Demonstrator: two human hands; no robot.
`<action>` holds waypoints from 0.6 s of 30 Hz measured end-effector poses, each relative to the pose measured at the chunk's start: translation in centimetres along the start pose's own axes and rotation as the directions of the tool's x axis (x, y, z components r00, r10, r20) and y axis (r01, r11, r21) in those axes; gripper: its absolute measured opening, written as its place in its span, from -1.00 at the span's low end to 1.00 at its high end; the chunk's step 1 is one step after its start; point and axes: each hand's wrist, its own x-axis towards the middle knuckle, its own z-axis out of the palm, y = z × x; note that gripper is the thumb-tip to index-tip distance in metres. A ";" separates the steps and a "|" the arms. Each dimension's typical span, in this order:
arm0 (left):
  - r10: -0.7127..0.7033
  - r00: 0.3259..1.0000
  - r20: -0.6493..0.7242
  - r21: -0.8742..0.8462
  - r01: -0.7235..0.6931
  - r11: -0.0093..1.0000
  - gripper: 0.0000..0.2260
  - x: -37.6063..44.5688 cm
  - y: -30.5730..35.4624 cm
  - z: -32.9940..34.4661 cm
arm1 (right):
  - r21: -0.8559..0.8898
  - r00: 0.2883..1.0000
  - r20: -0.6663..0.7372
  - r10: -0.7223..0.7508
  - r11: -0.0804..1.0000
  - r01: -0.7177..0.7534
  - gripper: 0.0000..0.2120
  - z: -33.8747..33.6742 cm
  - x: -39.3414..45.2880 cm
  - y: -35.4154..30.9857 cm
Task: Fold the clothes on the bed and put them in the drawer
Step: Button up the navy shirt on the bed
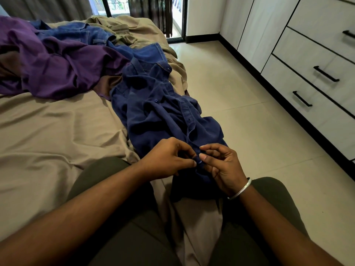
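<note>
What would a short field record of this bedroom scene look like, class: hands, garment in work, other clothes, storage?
left hand: left hand pinches the button strip near the hem
right hand: right hand pinches the same strip; silver bangle on the wrist
garment in work: crumpled navy blue button-up shirt, lying along the bed edge
other clothes: purple cloth garment, blue denim jeans
surface: tan bedsheet
storage: white drawers with black bar handles, closed

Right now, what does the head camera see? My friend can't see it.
Both hands, left hand and right hand, pinch the navy shirt at a button. Purple cloth and jeans lie on the bed.
</note>
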 end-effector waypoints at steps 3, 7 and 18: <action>-0.003 1.000 0.000 0.004 0.003 1.000 -0.95 0.0 -0.1 0.0 | -0.153 0.997 -0.046 -0.063 0.987 0.055 -0.80 0.2 -0.2 0.1; -0.040 0.999 0.028 -0.129 0.044 0.991 -0.95 0.2 -0.1 -0.2 | -0.306 0.980 -0.045 -0.194 0.936 0.172 -0.81 0.3 -0.2 0.2; -0.123 0.990 0.074 -0.217 0.136 0.967 -0.91 0.6 -0.2 0.0 | -0.201 0.992 0.060 -0.113 0.972 0.123 -0.72 0.2 -0.5 0.9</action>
